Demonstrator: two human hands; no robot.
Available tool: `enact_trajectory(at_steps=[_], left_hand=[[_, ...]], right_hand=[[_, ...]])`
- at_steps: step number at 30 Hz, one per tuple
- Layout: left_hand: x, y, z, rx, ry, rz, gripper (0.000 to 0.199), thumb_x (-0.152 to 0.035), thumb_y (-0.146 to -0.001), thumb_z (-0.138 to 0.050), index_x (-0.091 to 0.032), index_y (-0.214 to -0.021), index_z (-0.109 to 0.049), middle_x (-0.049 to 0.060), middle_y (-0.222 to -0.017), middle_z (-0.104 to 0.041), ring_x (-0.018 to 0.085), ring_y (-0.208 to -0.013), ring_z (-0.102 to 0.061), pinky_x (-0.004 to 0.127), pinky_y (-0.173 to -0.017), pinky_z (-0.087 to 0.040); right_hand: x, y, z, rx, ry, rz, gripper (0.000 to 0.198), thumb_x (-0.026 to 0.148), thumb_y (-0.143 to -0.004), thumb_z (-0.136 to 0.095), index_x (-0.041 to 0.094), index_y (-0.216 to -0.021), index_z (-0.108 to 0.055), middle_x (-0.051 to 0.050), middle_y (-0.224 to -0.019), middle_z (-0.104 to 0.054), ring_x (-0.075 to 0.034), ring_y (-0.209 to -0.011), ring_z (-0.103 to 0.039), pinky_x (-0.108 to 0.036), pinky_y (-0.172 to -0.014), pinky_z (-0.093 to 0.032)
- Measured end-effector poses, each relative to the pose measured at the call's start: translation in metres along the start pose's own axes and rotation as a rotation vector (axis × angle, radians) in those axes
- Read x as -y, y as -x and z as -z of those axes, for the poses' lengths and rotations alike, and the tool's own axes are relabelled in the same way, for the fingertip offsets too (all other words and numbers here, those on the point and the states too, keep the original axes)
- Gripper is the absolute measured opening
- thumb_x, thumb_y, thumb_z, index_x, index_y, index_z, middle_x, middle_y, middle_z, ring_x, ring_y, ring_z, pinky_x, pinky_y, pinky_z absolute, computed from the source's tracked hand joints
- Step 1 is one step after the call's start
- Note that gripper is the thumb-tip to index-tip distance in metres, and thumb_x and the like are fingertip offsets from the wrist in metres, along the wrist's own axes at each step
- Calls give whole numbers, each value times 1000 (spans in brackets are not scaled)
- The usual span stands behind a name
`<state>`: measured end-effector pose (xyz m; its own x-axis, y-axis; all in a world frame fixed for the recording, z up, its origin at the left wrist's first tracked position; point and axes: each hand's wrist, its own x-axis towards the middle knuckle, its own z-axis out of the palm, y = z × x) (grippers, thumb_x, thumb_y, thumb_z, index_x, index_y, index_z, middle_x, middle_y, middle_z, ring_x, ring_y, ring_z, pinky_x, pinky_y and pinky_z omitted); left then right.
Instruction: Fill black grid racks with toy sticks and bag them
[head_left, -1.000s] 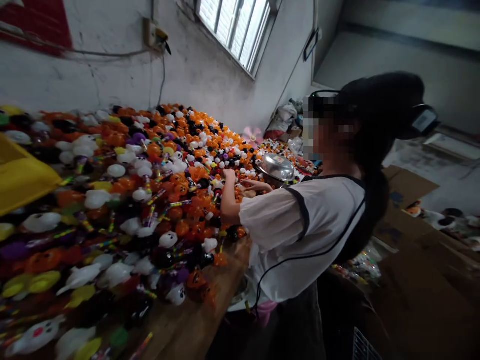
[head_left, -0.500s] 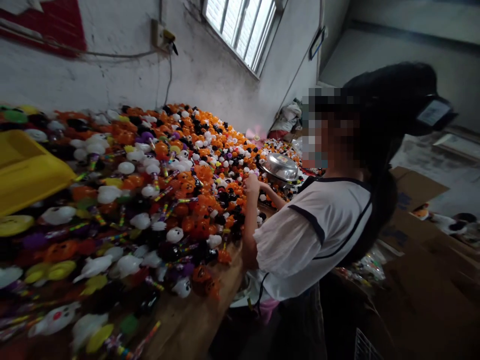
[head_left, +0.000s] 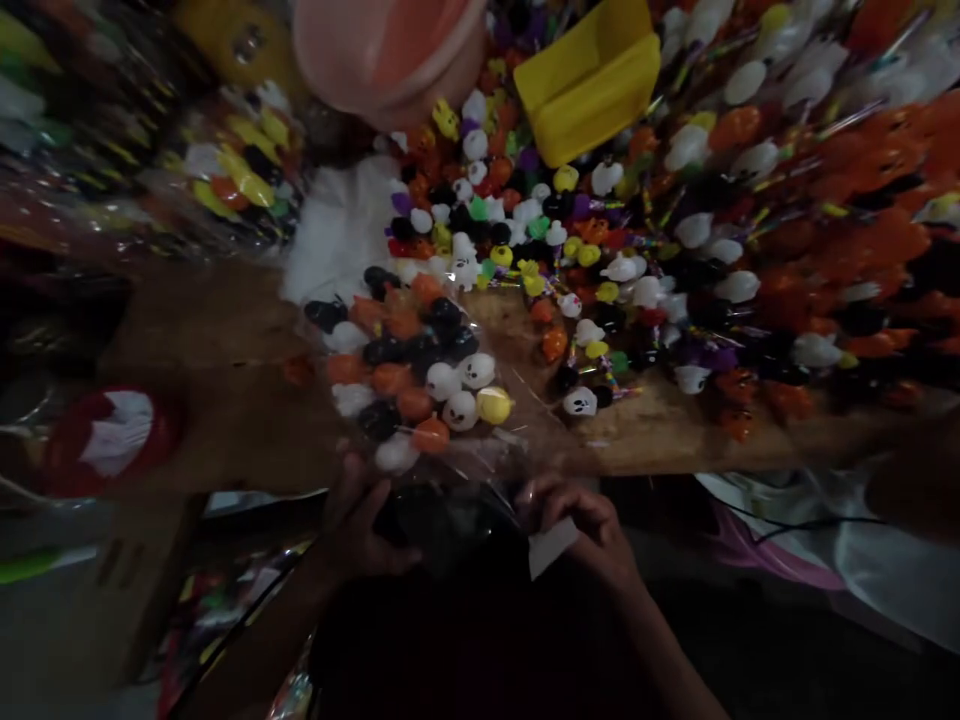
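A clear plastic bag (head_left: 420, 350) lies at the table's near edge, filled with several small toy figures in orange, black, white and yellow, some with ghost faces. My left hand (head_left: 360, 525) is at the bag's near left edge, fingers at the film and thumb pointing right; shadow blurs its grip. At the near right corner, my right hand (head_left: 589, 515) has curled fingers around a small white paper slip (head_left: 553, 547), next to the bag's loose film. The bag's near end hangs toward me between both hands.
Loose toys (head_left: 517, 215) are heaped across the table to the right, with a yellow scoop (head_left: 592, 85) on them. A pink basin (head_left: 450, 75) stands behind. Filled bags (head_left: 240, 165) lie far left, a red dish (head_left: 67, 450) nearer. Another person's white clothing (head_left: 892, 560) shows at right.
My view has swung from the person at the right and the toy heap down to the table in front of me. Both my hands and the bag have come into view.
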<state>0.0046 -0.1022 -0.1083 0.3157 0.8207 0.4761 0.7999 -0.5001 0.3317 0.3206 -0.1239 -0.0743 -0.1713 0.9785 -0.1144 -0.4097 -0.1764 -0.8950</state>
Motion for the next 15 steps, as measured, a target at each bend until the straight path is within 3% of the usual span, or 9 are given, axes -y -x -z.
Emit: enact_trajectory(at_steps=[2,4,7,10,13,15], left_hand=[[0,-4,2,-81,18,-123,86,-79,-83,-54,-25,-148,-42,23,-152,-44,48,-148,-35,70,-112,-40],[-13,-16,3,-124,38,-163,93,-76,-86,-53,-22,-157,-29,26,-162,-30,50,-152,-25,73,-115,-33],[-51,-31,8,-164,96,-149,107,-80,-86,-51,-17,-164,-12,26,-169,-14,49,-156,-11,74,-119,-24],[-92,-39,5,-183,138,-137,114,-67,-86,-66,-13,-164,-1,27,-170,-6,46,-158,0,74,-122,-12],[-116,-49,-5,-232,140,-35,103,-48,-89,-71,-12,-162,-8,30,-166,-21,44,-159,-5,73,-121,-17],[-120,-59,-7,-292,123,17,80,-36,-92,-69,-15,-157,-29,26,-156,-45,42,-157,-19,69,-121,-22]], right_hand=[[5,3,-9,-34,105,18,30,50,-83,-79,21,-75,-72,-11,-122,-71,-23,-101,-68,-37,-88,-54],[8,6,-20,-87,159,15,36,56,-80,-79,21,-73,-72,-11,-127,-70,-26,-107,-67,-38,-90,-54],[8,8,-35,-217,150,-3,36,55,-76,-82,21,-71,-69,-8,-113,-74,-24,-95,-68,-33,-79,-55],[10,9,-48,-335,73,46,26,45,-74,-84,23,-73,-69,-3,-95,-74,-18,-80,-66,-27,-70,-53],[18,8,-56,-367,17,109,24,41,-70,-86,24,-72,-70,0,-78,-69,-15,-70,-62,-24,-66,-52],[24,6,-58,-350,84,115,24,40,-70,-86,23,-72,-70,0,-76,-69,-16,-70,-63,-25,-68,-53]])
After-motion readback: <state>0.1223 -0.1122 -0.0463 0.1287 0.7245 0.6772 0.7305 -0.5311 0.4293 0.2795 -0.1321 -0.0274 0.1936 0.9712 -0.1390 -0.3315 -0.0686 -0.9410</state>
